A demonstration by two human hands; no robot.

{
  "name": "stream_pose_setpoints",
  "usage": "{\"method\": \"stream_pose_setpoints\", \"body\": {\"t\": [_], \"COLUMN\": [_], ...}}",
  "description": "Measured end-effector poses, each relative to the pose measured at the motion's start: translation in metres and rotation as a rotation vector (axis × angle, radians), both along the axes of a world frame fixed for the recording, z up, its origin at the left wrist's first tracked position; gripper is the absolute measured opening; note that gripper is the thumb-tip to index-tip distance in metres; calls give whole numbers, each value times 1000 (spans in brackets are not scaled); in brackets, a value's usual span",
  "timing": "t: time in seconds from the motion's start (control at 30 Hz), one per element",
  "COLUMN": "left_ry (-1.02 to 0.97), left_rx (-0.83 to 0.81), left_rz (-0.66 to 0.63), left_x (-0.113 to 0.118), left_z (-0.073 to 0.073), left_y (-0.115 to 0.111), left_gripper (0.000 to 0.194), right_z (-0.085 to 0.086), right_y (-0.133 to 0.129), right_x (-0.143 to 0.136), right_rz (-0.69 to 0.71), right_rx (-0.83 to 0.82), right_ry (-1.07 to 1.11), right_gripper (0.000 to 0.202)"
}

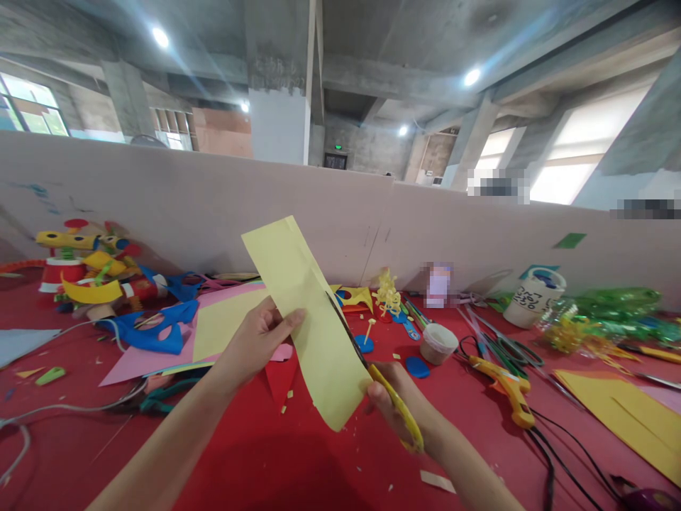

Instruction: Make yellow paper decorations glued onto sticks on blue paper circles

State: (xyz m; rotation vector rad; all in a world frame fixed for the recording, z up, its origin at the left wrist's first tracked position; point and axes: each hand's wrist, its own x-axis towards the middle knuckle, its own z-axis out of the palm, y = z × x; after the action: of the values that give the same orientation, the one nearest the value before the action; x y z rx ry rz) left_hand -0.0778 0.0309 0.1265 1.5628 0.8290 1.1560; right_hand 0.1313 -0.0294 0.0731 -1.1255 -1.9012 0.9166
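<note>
A strip of pale yellow paper (319, 333) is held up in the air above the red table, tilted with its top toward the left. My left hand (260, 333) pinches its left edge, thumb in front and fingers behind. In my right hand (399, 397) are scissors with yellow handles (398, 411). Their dark blades lie along the right edge of the paper, partly hidden by it. The fingers of my right hand are closed about the handles. Below the paper, a piece of red paper (281, 380) lies on the table among small scraps.
A yellow glue gun (505, 387) with a black cord lies at right, near a small white tub (439, 343) and orange-yellow sheets (628, 419). To the left are blue mask-shaped cutouts (159, 330), pink paper (138, 362) and teal-handled pliers (164, 396). A pale partition (186, 206) stands behind.
</note>
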Motion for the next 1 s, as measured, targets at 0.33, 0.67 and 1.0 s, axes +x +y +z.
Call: {"method": "stream_pose_setpoints", "body": {"t": [0.33,0.67,1.0], "left_ry": [-154,-86,-46], "left_rx": [-70,-47,-9], "left_rz": [63,34,46], "left_x": [-5,-3,2], "left_z": [-3,-6,-5], "left_y": [6,7,4], "left_gripper": [38,33,30], "right_z": [7,14,14], "right_y": [0,-6,-6], "right_x": [2,3,5], "right_rz": [-10,64,72], "right_rx": [6,18,14], "right_ry": [-82,-32,-13], "right_gripper": [64,64,64]}}
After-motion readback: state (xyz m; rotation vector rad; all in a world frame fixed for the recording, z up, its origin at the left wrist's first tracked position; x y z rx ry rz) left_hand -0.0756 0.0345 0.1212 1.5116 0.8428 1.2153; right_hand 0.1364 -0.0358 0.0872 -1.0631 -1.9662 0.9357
